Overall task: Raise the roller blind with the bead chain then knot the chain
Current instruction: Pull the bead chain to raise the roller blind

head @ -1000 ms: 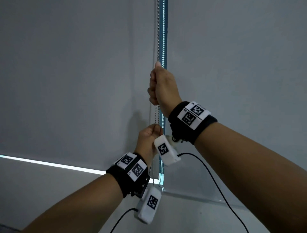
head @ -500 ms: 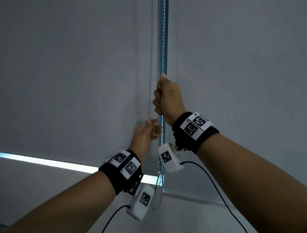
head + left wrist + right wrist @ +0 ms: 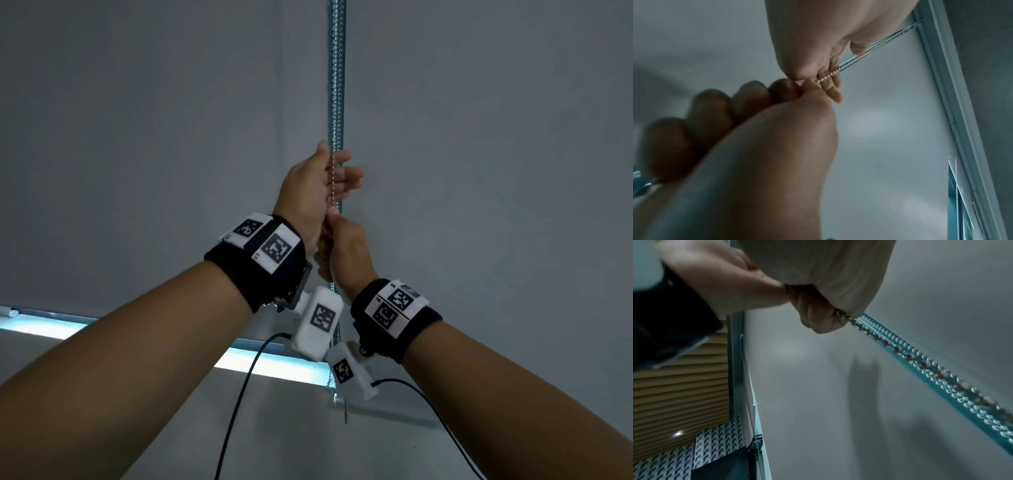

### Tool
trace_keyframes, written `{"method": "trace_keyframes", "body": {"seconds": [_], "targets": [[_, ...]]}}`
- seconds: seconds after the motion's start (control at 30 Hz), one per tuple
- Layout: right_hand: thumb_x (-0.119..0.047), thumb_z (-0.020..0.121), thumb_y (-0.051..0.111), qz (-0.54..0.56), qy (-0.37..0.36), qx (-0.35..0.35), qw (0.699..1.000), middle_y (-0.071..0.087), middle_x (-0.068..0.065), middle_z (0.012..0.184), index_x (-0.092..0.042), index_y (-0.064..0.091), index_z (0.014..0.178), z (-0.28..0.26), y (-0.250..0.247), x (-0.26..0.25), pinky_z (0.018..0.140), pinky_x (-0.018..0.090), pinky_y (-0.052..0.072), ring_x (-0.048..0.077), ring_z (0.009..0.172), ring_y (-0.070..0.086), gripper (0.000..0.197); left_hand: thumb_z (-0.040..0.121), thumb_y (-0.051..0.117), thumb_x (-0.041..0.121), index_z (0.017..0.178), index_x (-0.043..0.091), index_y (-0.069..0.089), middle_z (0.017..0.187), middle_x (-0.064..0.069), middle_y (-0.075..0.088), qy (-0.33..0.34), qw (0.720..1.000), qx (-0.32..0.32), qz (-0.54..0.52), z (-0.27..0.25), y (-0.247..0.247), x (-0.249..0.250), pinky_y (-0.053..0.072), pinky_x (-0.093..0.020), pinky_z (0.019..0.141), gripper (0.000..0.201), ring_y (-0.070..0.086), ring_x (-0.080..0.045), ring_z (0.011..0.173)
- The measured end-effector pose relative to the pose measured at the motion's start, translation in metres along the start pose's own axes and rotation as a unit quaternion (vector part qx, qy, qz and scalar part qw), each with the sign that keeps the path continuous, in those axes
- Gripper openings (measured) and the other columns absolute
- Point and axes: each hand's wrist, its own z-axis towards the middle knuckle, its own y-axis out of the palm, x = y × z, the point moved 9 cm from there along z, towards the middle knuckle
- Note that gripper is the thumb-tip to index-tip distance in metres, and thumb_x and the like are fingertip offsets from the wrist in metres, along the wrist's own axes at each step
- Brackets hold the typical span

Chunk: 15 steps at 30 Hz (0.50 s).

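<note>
Left hand (image 3: 317, 185): fingers loosely spread beside the bead chain (image 3: 336, 85), nothing gripped.
Right hand (image 3: 346, 248): fist closed round the chain.
Hidden: chain's top cut off.

Close to the lens, the left hand (image 3: 748, 146) fills the lower left, blurred, its fingers (image 3: 711, 107) loosely curled towards 12 o'clock. Above it, the right hand (image 3: 818, 40) comes in from 12 o'clock, its grip closed on the bead chain (image 3: 859, 54), which runs taut towards 2 o'clock. The grey roller blind (image 3: 879, 138) lies behind, with a pale window frame (image 3: 953, 97) at 3 o'clock.
</note>
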Motion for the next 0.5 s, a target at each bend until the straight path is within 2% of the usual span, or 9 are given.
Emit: {"method": "trace_keyframes", "body": {"seconds": [0.07, 0.13, 0.23, 0.3, 0.4, 0.43, 0.5], "targets": [[-0.029, 0.105, 0.029, 0.010, 0.003, 0.002, 1.000, 0.026, -0.009, 0.042, -0.020, 0.028, 0.058, -0.003, 0.000, 0.002, 0.037, 0.014, 0.017, 0.005, 0.034, 0.018, 0.048, 0.100, 0.029, 0.039, 0.099, 0.012, 0.063, 0.078, -0.006, 0.067, -0.004, 1.000, -0.001, -0.004, 0.002, 0.006, 0.002, 0.052, -0.034, 0.079, 0.043, 0.066, -0.021, 0.076], [-0.027, 0.105, 0.030, 0.011, 0.008, 0.010, 1.000, 0.028, -0.009, 0.041, -0.019, 0.029, 0.057, -0.006, -0.002, 0.005, 0.036, 0.015, 0.018, 0.005, 0.033, 0.020, 0.048, 0.100, 0.031, 0.039, 0.094, 0.012, 0.063, 0.069, -0.003, 0.061, -0.007, 1.000, 0.007, -0.009, 0.003, 0.008, 0.001, 0.050, -0.031, 0.062, 0.043, 0.058, -0.017, 0.060], [-0.020, 0.104, 0.031, -0.007, -0.005, 0.010, 1.000, 0.026, -0.009, 0.042, -0.018, 0.028, 0.057, -0.012, -0.007, 0.008, 0.036, 0.015, 0.019, 0.004, 0.035, 0.019, 0.047, 0.099, 0.033, 0.038, 0.084, 0.013, 0.061, 0.055, 0.004, 0.045, -0.001, 1.000, 0.012, 0.000, 0.001, 0.008, -0.003, 0.032, -0.026, 0.047, 0.040, 0.036, -0.011, 0.047], [-0.011, 0.101, 0.030, -0.030, -0.020, 0.005, 0.999, 0.025, -0.006, 0.044, -0.014, 0.031, 0.059, -0.016, -0.008, 0.010, 0.037, 0.015, 0.021, 0.004, 0.037, 0.018, 0.042, 0.099, 0.035, 0.039, 0.072, 0.016, 0.053, 0.048, 0.007, 0.033, 0.003, 1.000, 0.022, 0.012, -0.003, 0.006, -0.008, 0.021, -0.023, 0.041, 0.039, 0.023, -0.010, 0.042], [-0.004, 0.100, 0.029, -0.073, -0.048, -0.008, 0.996, 0.024, 0.002, 0.051, -0.002, 0.044, 0.065, -0.023, -0.005, 0.015, 0.038, 0.016, 0.022, 0.006, 0.039, 0.020, 0.038, 0.099, 0.037, 0.037, 0.064, 0.019, 0.041, 0.046, 0.007, 0.025, 0.007, 0.999, 0.030, 0.018, -0.011, 0.001, -0.014, 0.016, -0.016, 0.037, 0.040, 0.017, -0.008, 0.036], [-0.003, 0.100, 0.029, -0.082, -0.054, -0.012, 0.995, 0.024, 0.003, 0.053, 0.000, 0.045, 0.065, -0.025, -0.004, 0.017, 0.038, 0.017, 0.023, 0.006, 0.039, 0.020, 0.038, 0.099, 0.037, 0.036, 0.064, 0.019, 0.040, 0.046, 0.006, 0.024, 0.009, 1.000, 0.027, 0.012, -0.013, 0.000, -0.016, 0.015, -0.015, 0.036, 0.040, 0.016, -0.008, 0.035], [-0.010, 0.100, 0.031, -0.077, -0.054, -0.016, 0.995, 0.025, 0.004, 0.053, -0.006, 0.041, 0.062, -0.026, -0.003, 0.022, 0.039, 0.020, 0.022, 0.008, 0.039, 0.022, 0.039, 0.099, 0.038, 0.035, 0.063, 0.018, 0.040, 0.046, 0.005, 0.024, 0.011, 1.000, 0.028, 0.002, -0.015, -0.004, -0.017, 0.014, -0.015, 0.037, 0.040, 0.015, -0.008, 0.035]]}}
